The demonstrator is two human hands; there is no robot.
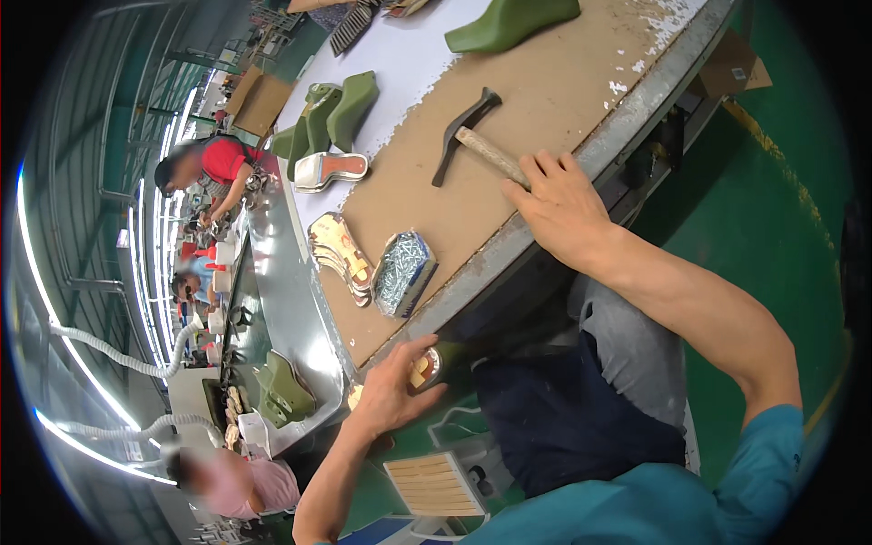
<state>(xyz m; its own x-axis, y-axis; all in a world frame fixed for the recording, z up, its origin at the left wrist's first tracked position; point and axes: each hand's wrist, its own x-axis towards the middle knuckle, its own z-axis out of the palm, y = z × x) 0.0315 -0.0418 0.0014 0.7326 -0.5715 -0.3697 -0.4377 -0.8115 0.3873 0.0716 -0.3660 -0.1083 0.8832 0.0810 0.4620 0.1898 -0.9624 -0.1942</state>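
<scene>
On the brown board of the workbench, the end of a hammer's wooden handle [493,156] runs between the thumb and fingers of my right hand [565,211]. The dark, curved hammer head points away from me. Below the bench's near edge, my left hand [400,389] is closed round a green shoe last [461,352] with a tan insole piece [423,371] on its sole. Part of this last is hidden by the hand and blurred. Between the hands, at the bench edge, stands an open box of nails [404,272]. A stack of insoles [341,254] lies beside it.
Several green shoe lasts [352,109] stand at the bench's far left, beside one with a reddish sole [331,170]. Another last [513,23] lies at the far edge. A metal edge [636,113] borders the bench. Co-workers [222,163] sit along a line at left.
</scene>
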